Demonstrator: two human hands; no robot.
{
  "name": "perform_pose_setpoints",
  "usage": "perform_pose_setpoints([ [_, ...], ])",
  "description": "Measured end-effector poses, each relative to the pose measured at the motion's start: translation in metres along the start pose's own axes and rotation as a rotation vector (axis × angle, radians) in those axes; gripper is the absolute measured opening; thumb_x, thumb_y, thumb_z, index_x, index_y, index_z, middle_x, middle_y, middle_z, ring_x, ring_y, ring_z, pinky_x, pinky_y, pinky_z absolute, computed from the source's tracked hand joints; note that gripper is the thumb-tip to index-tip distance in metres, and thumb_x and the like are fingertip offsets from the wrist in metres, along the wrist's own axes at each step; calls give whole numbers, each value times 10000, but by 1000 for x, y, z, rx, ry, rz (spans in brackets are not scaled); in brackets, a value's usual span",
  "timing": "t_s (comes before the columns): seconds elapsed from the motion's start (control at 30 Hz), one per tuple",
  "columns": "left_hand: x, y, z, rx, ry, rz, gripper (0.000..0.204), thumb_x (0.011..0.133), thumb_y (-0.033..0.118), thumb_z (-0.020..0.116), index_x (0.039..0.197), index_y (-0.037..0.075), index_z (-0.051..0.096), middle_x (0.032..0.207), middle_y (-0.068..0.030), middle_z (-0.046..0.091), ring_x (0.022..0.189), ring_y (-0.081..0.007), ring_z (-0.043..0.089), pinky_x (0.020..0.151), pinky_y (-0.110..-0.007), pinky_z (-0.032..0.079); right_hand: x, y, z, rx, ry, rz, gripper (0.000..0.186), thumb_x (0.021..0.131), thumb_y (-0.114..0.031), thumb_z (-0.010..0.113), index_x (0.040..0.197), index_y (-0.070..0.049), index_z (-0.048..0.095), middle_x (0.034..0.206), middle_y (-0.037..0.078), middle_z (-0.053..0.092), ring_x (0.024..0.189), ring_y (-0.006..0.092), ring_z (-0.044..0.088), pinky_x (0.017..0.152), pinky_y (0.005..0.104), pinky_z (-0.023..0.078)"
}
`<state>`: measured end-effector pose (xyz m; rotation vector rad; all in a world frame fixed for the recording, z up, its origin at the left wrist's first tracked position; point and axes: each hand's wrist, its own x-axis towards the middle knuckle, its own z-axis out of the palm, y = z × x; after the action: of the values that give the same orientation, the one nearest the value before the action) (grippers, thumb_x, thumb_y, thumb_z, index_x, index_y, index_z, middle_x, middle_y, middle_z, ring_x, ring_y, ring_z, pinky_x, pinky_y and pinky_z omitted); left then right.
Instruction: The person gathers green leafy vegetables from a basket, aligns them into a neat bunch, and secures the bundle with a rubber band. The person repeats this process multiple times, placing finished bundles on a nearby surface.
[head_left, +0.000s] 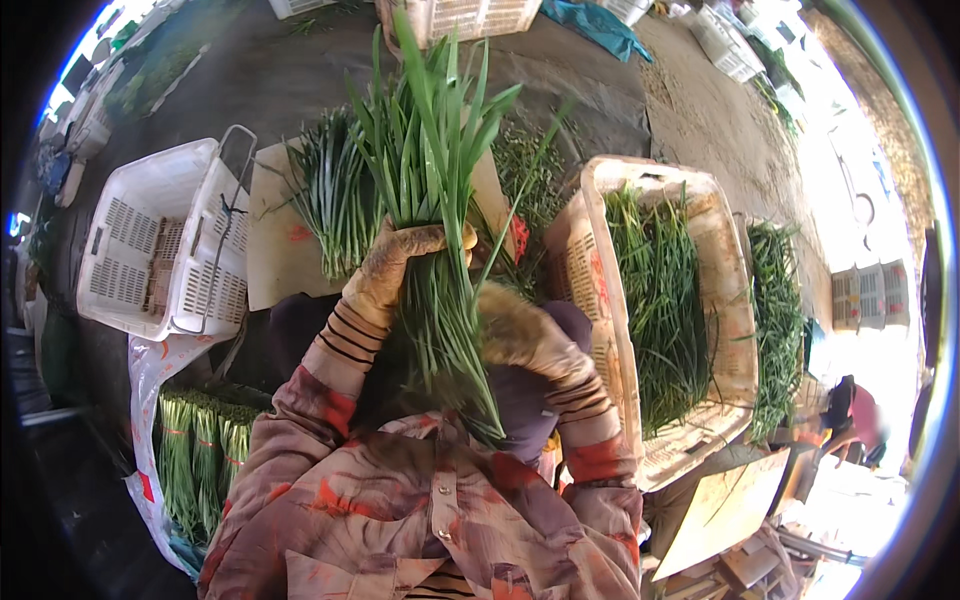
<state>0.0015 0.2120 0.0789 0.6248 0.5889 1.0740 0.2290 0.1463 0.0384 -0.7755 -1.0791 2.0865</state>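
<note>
My gloved left hand [390, 265] is closed round a bunch of long green leafy stalks [440, 330], held upright over my lap. My right hand [505, 325], smeared by motion, is just right of the bunch's lower part; its fingers cannot be made out. Behind the bunch, a pale board [270, 230] bears a pile of similar stalks [335, 190]. Loose greens [535, 170] lie to the right of the board.
A white crate [130, 260] stands left, above tied bundles [195, 460]. A crate [730, 370] of greens stands right, with more greens [775, 330] beside it. More crates [455, 20] line the back. Another person [860, 410] is at far right, near a wooden board [720, 510].
</note>
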Motion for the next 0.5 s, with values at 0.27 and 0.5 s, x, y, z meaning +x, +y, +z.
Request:
perform_pose_setpoints([
  [0.27, 48, 26, 15, 103, -136, 369, 389, 766, 38, 725, 1131, 22, 593, 1080, -93, 648, 1005, -199, 617, 878, -343, 508, 92, -47, 34, -481, 195, -586, 1045, 638, -164, 864, 1444, -43, 212, 1338, 136, 463, 1248, 225, 431, 1034, 334, 350],
  [0.5, 68, 19, 0, 588, -141, 280, 600, 716, 97, 800, 1250, 60, 529, 1176, -45, 598, 1079, -166, 549, 940, -313, 438, 171, -14, -30, 762, -272, -357, 394, 927, -255, 538, 1261, -57, 468, 1214, 112, 553, 1078, 257, 559, 918, 407, 499],
])
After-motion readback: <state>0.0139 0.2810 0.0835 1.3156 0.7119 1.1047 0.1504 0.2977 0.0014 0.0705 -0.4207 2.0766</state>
